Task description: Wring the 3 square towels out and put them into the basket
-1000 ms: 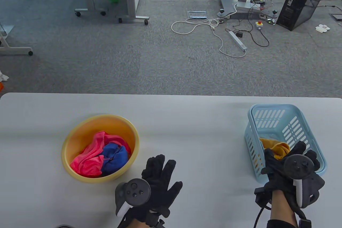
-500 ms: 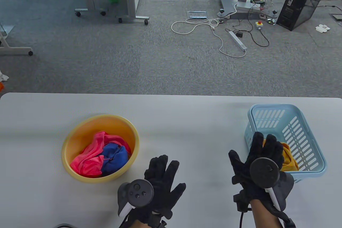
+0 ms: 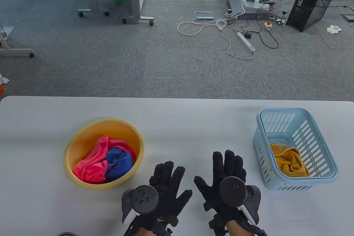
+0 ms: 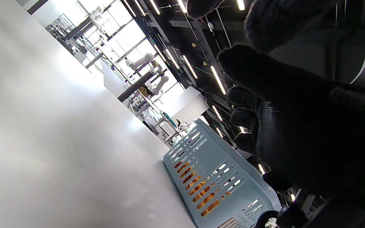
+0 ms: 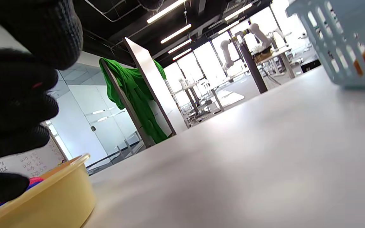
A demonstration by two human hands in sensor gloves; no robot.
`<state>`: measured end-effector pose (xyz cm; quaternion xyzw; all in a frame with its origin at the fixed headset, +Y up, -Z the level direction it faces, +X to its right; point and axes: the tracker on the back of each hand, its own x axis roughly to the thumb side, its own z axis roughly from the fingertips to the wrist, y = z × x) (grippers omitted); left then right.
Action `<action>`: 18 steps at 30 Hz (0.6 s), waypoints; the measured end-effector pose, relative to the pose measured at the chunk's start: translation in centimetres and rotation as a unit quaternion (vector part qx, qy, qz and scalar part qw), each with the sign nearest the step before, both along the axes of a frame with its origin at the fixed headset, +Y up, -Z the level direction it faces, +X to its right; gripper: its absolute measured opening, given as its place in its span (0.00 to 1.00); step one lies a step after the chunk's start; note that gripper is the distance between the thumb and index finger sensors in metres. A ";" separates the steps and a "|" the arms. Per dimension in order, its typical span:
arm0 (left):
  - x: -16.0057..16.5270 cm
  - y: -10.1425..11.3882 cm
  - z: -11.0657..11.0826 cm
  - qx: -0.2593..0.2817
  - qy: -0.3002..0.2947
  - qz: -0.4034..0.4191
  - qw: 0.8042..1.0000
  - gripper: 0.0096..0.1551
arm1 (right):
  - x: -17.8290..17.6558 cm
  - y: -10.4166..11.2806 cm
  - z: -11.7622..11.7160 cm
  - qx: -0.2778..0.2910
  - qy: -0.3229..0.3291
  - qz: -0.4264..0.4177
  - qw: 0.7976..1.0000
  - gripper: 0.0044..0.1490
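Note:
A pink towel [image 3: 92,161] and a blue towel [image 3: 119,164] lie crumpled in the yellow basin [image 3: 80,136] at the table's left. A yellow towel [image 3: 289,160] lies inside the light blue basket [image 3: 276,114] at the right. My left hand [image 3: 168,180] hovers near the front edge, right of the basin, fingers spread and empty. My right hand [image 3: 225,172] is beside it, fingers straight, holding nothing, left of the basket. The basket [image 4: 214,177] shows in the left wrist view; the basin [image 5: 43,199] shows in the right wrist view.
The grey table [image 3: 193,125] stretches between basin and basket. Beyond its far edge is carpeted floor with cables [image 3: 221,28], a computer tower [image 3: 312,0] and wheeled frames [image 3: 119,3].
My right hand let go of the yellow towel in the basket and moved left to the table's middle, beside the left hand. The left hand barely shifted.

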<state>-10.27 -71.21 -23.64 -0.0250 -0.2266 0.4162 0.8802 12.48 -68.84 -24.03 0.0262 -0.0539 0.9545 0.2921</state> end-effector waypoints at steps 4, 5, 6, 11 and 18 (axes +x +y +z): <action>0.0 -0.1 -0.1 -0.001 0.000 -0.004 1.000 0.46 | -0.5 -1.8 0.0 -0.019 0.002 -0.020 1.000 0.66; 0.0 -0.1 -0.1 -0.003 0.000 -0.002 1.000 0.46 | -0.5 -2.1 0.0 -0.024 0.006 -0.027 0.999 0.66; 0.0 -0.3 -0.1 -0.008 -0.001 0.006 1.000 0.46 | -0.5 -2.3 -0.1 -0.028 0.004 -0.036 0.999 0.66; 0.4 -0.6 -0.2 -0.007 -0.004 -0.015 1.000 0.45 | -0.2 -2.4 0.0 -0.035 0.003 -0.029 0.999 0.66; 1.2 -1.6 -0.3 -0.021 -0.019 -0.032 0.999 0.46 | 0.8 -2.1 0.6 -0.023 -0.009 -0.023 0.999 0.65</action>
